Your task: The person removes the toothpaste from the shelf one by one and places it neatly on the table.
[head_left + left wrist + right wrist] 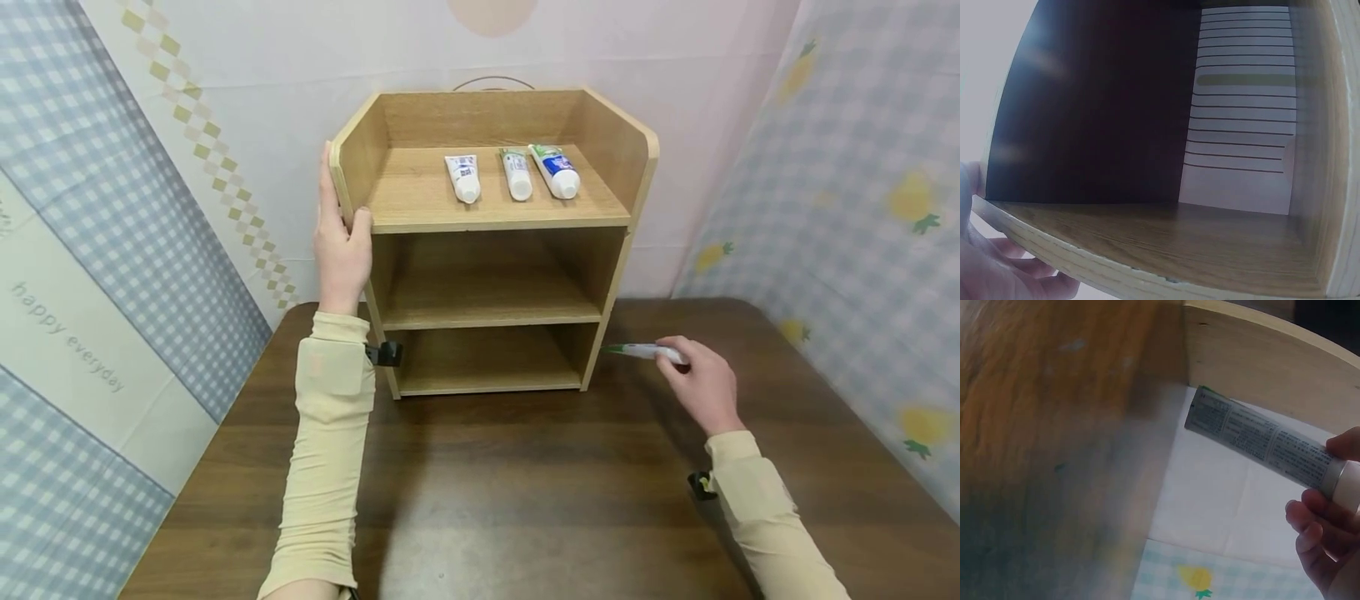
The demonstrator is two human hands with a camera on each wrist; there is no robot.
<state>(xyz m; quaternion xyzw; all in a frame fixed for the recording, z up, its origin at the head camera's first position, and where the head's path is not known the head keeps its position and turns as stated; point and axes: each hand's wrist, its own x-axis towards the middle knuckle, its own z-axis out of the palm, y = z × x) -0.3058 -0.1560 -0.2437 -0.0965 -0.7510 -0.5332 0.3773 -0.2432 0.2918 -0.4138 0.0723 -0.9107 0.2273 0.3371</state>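
A wooden three-tier shelf (487, 223) stands upright on the table. My left hand (341, 250) grips its left side panel near the top, thumb at the front edge and fingers along the outer face. To the right of the shelf, my right hand (699, 379) pinches a toothpaste tube (637, 351) by its white cap end. Small print covers the side of that tube seen in the right wrist view, and its flat end points toward the shelf's right panel. On the top tier lie a small white tube (464, 178), a slim white-and-green tube (516, 173) and a blue-and-white tube (556, 172), caps forward.
The dark brown wooden table (480, 483) spreads in front of the shelf. A pale cloth backdrop (720, 167) hangs behind. Checked cloth (150, 183) closes off the left, and a cloth with a pineapple print (862, 217) the right.
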